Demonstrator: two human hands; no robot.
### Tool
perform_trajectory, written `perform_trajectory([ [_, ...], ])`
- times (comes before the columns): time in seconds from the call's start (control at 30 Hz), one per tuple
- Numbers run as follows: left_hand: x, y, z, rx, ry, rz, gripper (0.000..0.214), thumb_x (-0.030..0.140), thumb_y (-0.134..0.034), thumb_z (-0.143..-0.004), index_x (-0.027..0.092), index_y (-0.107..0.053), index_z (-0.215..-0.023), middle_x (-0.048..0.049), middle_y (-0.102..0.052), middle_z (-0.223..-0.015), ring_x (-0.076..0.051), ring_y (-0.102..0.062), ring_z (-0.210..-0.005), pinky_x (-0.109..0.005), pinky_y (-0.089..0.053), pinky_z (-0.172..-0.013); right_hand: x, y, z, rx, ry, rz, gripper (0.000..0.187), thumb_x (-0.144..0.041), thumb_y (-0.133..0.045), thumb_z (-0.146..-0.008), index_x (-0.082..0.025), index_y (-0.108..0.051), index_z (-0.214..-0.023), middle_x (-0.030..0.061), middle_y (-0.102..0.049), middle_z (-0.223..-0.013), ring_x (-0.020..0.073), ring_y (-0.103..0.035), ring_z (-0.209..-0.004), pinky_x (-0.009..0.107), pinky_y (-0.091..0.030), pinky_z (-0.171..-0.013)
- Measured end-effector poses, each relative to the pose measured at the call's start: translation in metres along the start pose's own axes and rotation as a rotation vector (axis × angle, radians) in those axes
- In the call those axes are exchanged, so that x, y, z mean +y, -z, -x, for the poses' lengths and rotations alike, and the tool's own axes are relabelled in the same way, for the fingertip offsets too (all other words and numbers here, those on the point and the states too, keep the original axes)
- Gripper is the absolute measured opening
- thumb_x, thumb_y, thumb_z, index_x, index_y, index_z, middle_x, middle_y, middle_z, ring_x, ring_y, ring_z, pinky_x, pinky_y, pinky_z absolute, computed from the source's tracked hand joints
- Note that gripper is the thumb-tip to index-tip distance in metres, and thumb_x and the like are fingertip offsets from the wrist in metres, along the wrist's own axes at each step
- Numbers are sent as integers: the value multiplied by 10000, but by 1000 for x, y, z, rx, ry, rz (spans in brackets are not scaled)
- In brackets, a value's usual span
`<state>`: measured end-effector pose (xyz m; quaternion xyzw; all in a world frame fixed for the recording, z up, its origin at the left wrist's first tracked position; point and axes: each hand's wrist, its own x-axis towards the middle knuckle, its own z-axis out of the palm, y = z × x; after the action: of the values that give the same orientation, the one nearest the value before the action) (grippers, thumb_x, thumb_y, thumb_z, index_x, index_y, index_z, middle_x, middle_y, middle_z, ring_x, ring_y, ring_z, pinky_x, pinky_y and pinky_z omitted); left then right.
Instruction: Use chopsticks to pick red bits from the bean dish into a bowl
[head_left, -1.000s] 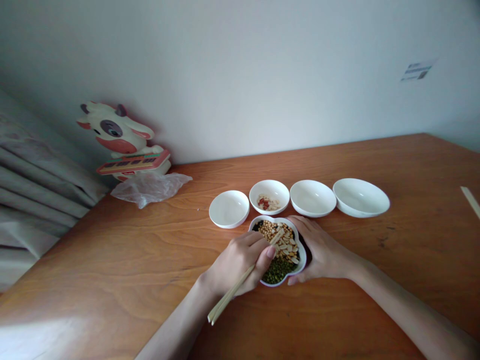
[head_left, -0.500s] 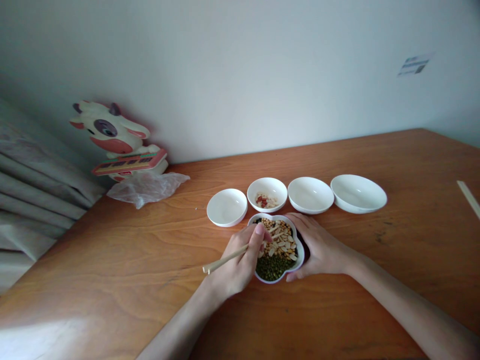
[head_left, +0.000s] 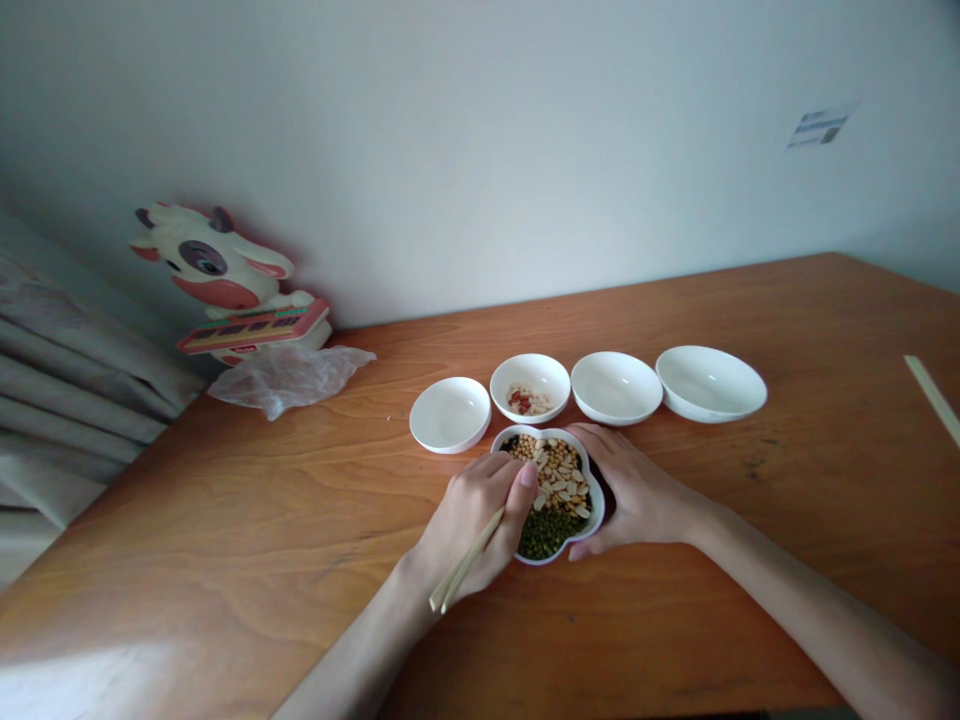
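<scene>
My left hand point(head_left: 469, 510) is closed round a pair of wooden chopsticks point(head_left: 469, 563), whose far tips are hidden behind the fingers. It hangs over the left side of a white lobed bowl point(head_left: 598, 508). In that bowl lie pale peanut halves point(head_left: 559, 490), yellow beans point(head_left: 525, 446), small green beans point(head_left: 546, 536) and some dark ones at the edge. My right hand point(head_left: 645, 490) grips the bowl's right side, fingers at the back and thumb at the front. Just behind stands a small white bowl point(head_left: 551, 375) holding peanut pieces, a few of them red-skinned.
Also in the row are a left white bowl point(head_left: 450, 415), another white bowl point(head_left: 616, 388) and a rightmost one point(head_left: 711, 384). A cow-shaped toy keyboard point(head_left: 240, 285) and a clear plastic bag point(head_left: 289, 380) stand back left. A pale wooden stick point(head_left: 932, 397) lies far right.
The chopsticks have tilted more steeply, their rear ends swinging down and to the right, as my left hand turned over the lobed bowl. My right hand keeps its grip on the bowl.
</scene>
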<state>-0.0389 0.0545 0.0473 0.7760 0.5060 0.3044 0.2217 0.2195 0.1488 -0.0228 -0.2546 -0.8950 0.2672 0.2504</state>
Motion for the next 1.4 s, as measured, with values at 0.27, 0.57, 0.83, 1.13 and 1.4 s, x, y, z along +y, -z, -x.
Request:
perform_trajectory([
  [0.27,5,3,1,-30,-79,-129,465,311,-333,-1237,201,-572,-853,-37,-673,-865,-180,-624,-756,-303,-495,-714,3,-2,0,6,14,4,1264,-832,-1010,-589,-316,-443,-1594,168,-622,-1547,472,-614,-1405,673,-500,-1201],
  [0.57,-1,10,3,-10,-110,-126,568,392,-262,-1253,194,-608,-848,-48,-668,-847,-185,-627,-757,-310,-509,-712,2,-3,1,18,2,11,1309,-843,-1004,-585,-295,-424,-1622,173,-619,-1542,467,-612,-1417,656,-492,-1216],
  [0.83,-3,6,1,-13,-67,-79,533,370,-300,-1251,194,-587,-837,-32,-658,-844,-160,-614,-726,-274,-493,-677,2,-2,1,13,11,11,1285,-835,-1004,-598,-305,-435,-1621,170,-624,-1545,460,-610,-1416,655,-490,-1222],
  [1.13,-7,3,-1,-26,-99,-118,474,298,-332,-1232,199,-579,-840,-35,-655,-838,-163,-613,-717,-278,-502,-679,2,-2,1,7,10,22,1268,-810,-1014,-606,-304,-428,-1611,177,-622,-1553,463,-613,-1416,666,-499,-1212],
  [1.4,-6,5,0,-29,-113,-129,512,334,-309,-1239,182,-652,-890,-75,-705,-898,-188,-680,-790,-299,-563,-727,6,-5,3,24,4,21,1315,-793,-1035,-571,-303,-434,-1633,175,-624,-1560,470,-614,-1418,659,-491,-1216],
])
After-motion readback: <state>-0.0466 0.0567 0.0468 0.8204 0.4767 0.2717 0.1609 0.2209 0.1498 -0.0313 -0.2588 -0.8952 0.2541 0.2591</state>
